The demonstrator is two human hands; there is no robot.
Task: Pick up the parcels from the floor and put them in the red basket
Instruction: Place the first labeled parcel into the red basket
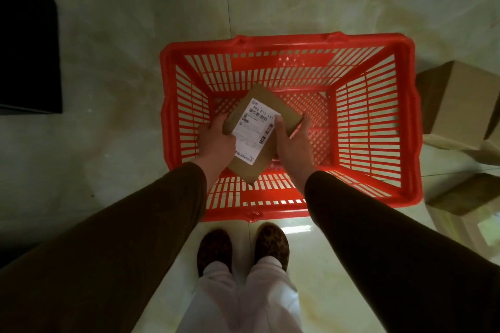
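The person is standing on the shiny floor (130,67) in 2 spotted slippers (240,249), looking straight down. 2 arms in dark sleeves (378,238) are reaching forward over the near edge of the red basket (405,116).

The left hand (215,140) and the right hand (293,139) are holding 1 parcel (259,140) between them. The left fingers are curling around its left side. The right thumb is lying on top by the white label (255,132), and the other right fingers are wrapping around the right edge. Both hands are gripping it, 1 on each side, so neither hand is nearer than the other.

The parcel is hanging above the inside of the basket, over the near left part. It is not touching the bottom yet, as far as I can tell. Its long side is running from near the person up and away, tipping a little to the right. The basket floor is right under it, and I am seeing nothing else lying in there. So the next move is probably just going down and letting go.

Farther off, on the right of the basket, more brown boxes (460,105) are sitting on the floor, just beside its rim. They are probably waiting for their turn. A dark thing (27,48) is sitting far left.
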